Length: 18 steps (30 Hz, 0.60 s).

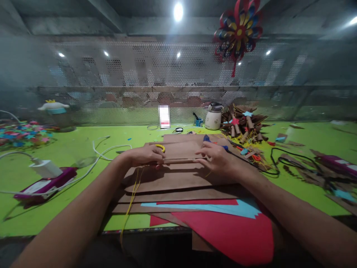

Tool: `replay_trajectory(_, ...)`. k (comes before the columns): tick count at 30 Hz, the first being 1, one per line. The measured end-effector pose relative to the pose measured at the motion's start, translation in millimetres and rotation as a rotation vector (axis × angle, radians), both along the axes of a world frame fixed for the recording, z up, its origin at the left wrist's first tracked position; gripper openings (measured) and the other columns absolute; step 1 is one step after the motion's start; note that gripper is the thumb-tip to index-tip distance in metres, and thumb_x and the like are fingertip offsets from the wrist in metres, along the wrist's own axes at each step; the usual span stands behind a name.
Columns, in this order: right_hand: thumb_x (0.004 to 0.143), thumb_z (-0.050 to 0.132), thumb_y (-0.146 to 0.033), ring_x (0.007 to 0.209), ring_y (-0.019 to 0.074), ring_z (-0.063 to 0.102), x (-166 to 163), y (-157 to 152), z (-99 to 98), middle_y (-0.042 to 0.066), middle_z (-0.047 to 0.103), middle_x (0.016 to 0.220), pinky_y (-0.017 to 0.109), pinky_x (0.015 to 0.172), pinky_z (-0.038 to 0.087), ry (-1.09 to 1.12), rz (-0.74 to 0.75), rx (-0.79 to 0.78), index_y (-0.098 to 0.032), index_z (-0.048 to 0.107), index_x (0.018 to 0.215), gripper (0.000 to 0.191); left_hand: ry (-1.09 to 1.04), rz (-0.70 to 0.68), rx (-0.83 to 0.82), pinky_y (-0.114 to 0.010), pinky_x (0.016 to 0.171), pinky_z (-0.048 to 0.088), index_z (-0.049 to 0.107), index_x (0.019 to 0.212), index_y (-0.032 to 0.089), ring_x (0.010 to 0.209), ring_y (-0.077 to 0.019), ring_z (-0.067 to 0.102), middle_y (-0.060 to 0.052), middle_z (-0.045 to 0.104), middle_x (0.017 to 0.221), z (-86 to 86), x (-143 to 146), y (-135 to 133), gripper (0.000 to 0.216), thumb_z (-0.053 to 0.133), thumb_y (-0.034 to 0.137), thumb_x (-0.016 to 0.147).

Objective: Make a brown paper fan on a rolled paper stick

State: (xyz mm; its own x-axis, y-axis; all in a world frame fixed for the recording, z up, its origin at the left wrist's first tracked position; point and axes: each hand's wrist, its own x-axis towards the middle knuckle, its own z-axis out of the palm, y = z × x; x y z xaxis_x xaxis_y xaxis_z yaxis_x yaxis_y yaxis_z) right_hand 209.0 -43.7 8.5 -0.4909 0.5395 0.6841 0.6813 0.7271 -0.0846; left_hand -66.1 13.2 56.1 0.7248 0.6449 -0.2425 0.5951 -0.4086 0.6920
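Note:
A thin roll of brown kraft paper (178, 161) lies crosswise over a stack of brown paper sheets (178, 182). My left hand (147, 155) is closed around the roll's left end, its fingertips partly hidden. Yellow string (134, 191) hangs from beneath this hand over the table's front edge. Just behind its fingers shows a yellow loop-shaped handle (160, 147). At the roll's right end, my right hand (216, 158) has bent fingers gripping it, the thumb mostly hidden. A blue glue gun (206, 139) lies right behind my right hand.
Red paper (231, 232) and light-blue paper (212, 208) stick out under the stack. Purple power strips (65, 176) with cables flank the work. Behind stand a white flask (214, 118), a bundle of brown paper rolls (245, 124) and a lit phone (164, 116). Colourful stars (25, 134) lie left.

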Motion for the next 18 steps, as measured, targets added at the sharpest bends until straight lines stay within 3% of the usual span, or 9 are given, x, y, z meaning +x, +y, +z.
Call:
replay_trajectory(4, 0.085, 0.051, -0.015, 0.068, 0.0146, 0.050, -7, -5, 0.1, 0.006, 0.056, 0.073, 0.025, 0.059, 0.037, -0.124, 0.039, 0.056, -0.015, 0.066, 0.075, 0.019, -0.019, 0.003, -0.039, -0.023, 0.050, 0.029, 0.062, 0.052, 0.015, 0.057, -0.0119, 0.043, -0.002, 0.054, 0.061, -0.7, 1, -1, 0.021, 0.054, 0.026, 0.069)
replay_trajectory(11, 0.087, 0.042, -0.012, 0.064, 0.0151, 0.043, -15, -9, -3.4, 0.006, 0.051, 0.070, 0.027, 0.057, 0.033, -0.168, -0.026, 0.148, -0.015, 0.055, 0.064, 0.027, -0.019, 0.018, -0.038, -0.025, 0.050, 0.028, 0.061, 0.052, 0.015, 0.053, -0.0117, 0.042, -0.002, 0.054, 0.058, -6.7, 0, 1, 0.020, 0.053, 0.024, 0.067)
replay_trajectory(14, 0.088, 0.041, -0.015, 0.064, 0.0146, 0.045, -19, -14, 2.6, 0.005, 0.051, 0.070, 0.027, 0.059, 0.035, 0.002, 0.021, 0.060, -0.016, 0.052, 0.068, 0.023, -0.004, 0.100, 0.020, -0.025, 0.049, 0.028, 0.060, 0.051, 0.016, 0.051, -0.0114, 0.042, -0.001, 0.052, 0.054, -10.8, 0, 4, 0.019, 0.053, 0.025, 0.066)
replay_trajectory(18, 0.088, 0.047, -0.035, 0.052, 0.0106, 0.041, -3, -3, 11.9, -0.002, 0.045, 0.059, 0.023, 0.050, 0.034, 0.524, 0.032, -0.254, -0.020, 0.047, 0.072, 0.022, -0.086, 0.238, 0.041, -0.024, 0.050, 0.031, 0.059, 0.054, 0.016, 0.052, -0.0122, 0.045, -0.001, 0.053, 0.055, -9.8, -4, 8, 0.019, 0.051, 0.027, 0.067)
